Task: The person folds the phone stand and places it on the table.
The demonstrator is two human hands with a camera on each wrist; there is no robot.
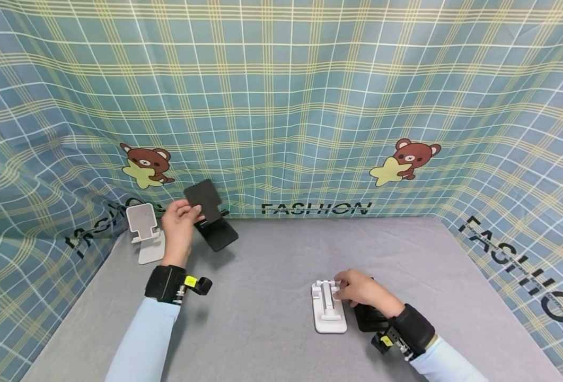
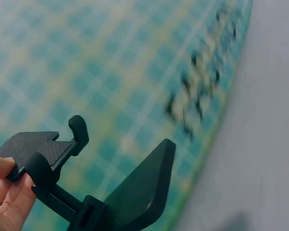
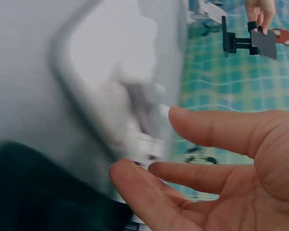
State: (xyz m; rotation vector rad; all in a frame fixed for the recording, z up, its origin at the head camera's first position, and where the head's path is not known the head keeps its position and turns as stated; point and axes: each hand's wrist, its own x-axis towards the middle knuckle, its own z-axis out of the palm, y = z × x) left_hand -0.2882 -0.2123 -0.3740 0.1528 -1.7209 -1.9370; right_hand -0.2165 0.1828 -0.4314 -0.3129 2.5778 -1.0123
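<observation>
My left hand (image 1: 178, 223) pinches a black phone stand (image 1: 218, 233) by its upper plate, thumb on one face and fingers behind. The stand is unfolded and raised at the back left; its base and hinged arm show in the left wrist view. My right hand (image 1: 360, 289) is at the right edge of a white phone stand (image 1: 329, 321), which lies folded on the table. In the right wrist view the thumb (image 3: 202, 127) and fingers are apart, close to that white stand (image 3: 103, 53). A second black phone stand (image 1: 369, 321) lies partly hidden under the right hand.
Another white phone stand (image 1: 151, 249) stands unfolded at the back left, beside the left wrist. Grey cloth covers the table (image 1: 262, 297). A checked curtain (image 1: 281, 106) with bears and lettering hangs behind and along both sides.
</observation>
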